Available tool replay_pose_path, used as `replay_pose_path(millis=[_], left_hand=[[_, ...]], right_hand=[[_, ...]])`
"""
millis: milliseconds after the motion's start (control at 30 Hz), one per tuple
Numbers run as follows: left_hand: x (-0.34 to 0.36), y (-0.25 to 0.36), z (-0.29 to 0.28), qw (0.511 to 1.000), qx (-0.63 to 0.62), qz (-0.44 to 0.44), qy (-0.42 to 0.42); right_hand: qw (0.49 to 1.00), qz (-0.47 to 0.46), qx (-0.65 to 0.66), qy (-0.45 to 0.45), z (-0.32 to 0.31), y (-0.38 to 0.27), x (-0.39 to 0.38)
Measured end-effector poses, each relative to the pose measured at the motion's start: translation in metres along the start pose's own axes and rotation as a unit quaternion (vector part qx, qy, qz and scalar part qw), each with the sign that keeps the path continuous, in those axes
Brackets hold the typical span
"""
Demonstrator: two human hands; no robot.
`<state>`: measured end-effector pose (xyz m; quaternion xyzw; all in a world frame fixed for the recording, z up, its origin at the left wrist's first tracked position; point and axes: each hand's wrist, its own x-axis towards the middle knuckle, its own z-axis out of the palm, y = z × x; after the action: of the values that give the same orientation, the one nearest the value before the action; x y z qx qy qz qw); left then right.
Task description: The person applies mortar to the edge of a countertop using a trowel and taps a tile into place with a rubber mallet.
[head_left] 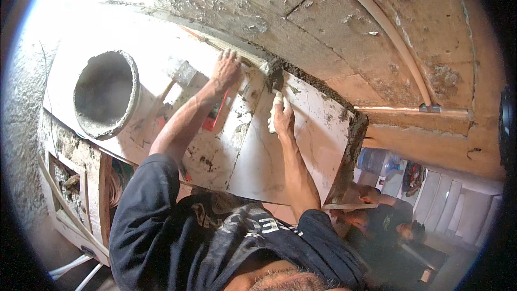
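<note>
My right hand (282, 116) is closed around the pale handle of a small trowel. The trowel's blade (276, 78) is coated in grey mortar and touches the seam between the slab and the wall, beside the end of a long pale strip (250, 55). Across that strip lies my left hand (227, 68), its fingers stretched out over it. Both arms reach over a white, mortar-spotted slab surface (269, 156). Near my left forearm lie a red-edged tool (216, 114), partly hidden, and a grey flat-headed tool (184, 73) with a wooden handle.
A mortar-crusted bucket (105, 96) stands at the left of the slab. Rough wall (323, 27) with a bent pipe (388, 24) runs along the far side. At lower right, below the slab's edge, another person (385, 215) works near a large water bottle (377, 161).
</note>
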<state>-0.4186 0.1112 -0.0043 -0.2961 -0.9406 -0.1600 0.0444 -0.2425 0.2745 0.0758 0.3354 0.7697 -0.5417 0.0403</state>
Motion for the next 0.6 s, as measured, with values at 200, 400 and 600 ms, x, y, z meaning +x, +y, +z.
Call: replay_pose_path(millis=[200,400,600], left_hand=[[-0.043,0.075,0.015,0.993,-0.062,0.04,-0.089],[-0.066,0.091,0.045,0.988,-0.149,0.015,-0.033],[-0.069,0.088,0.029,0.99,-0.128,0.024,-0.052]], right_hand=[[0.894,-0.279,-0.35,-0.003,-0.077,0.041,0.016],[0.818,-0.323,-0.469,-0.084,-0.136,-0.005,0.057],[0.741,-0.349,-0.572,-0.024,-0.147,-0.029,0.076]])
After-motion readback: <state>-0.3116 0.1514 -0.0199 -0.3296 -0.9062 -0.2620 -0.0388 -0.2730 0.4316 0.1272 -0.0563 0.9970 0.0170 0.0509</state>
